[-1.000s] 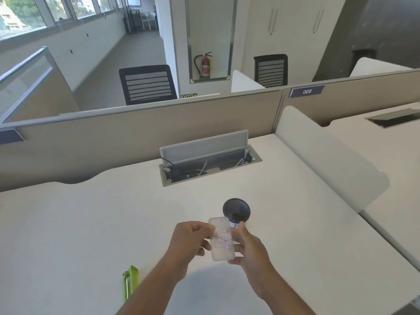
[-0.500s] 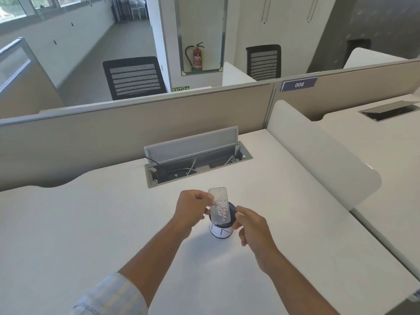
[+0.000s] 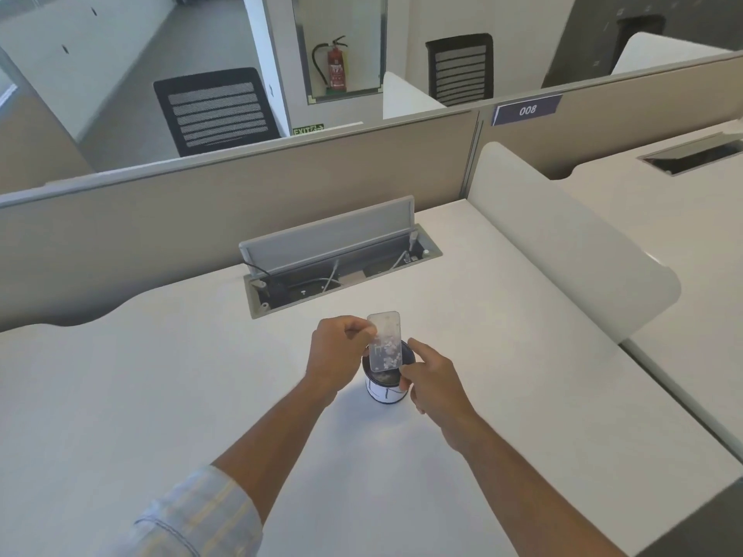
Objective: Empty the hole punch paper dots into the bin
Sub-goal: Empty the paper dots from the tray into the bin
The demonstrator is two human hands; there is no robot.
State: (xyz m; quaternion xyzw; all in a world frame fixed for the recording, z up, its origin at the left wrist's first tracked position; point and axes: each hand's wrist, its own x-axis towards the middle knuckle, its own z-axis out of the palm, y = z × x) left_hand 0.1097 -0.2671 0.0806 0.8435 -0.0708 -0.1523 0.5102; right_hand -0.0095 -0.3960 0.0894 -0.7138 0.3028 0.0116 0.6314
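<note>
tray point(image 3: 385, 339): clear plastic | desk point(image 3: 161, 375): smooth matt white | sleeve point(image 3: 197, 516): cloth

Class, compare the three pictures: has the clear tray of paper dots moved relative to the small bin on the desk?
Yes. The clear tray, earlier held nearer the person and short of the bin, is now tilted over its opening.

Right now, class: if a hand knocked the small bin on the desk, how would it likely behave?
The small bin stands tall and narrow, so it would probably tip easily. Its round wall suggests it would then roll. It looks light, so the clear tray tapping its rim might shift it.
</note>
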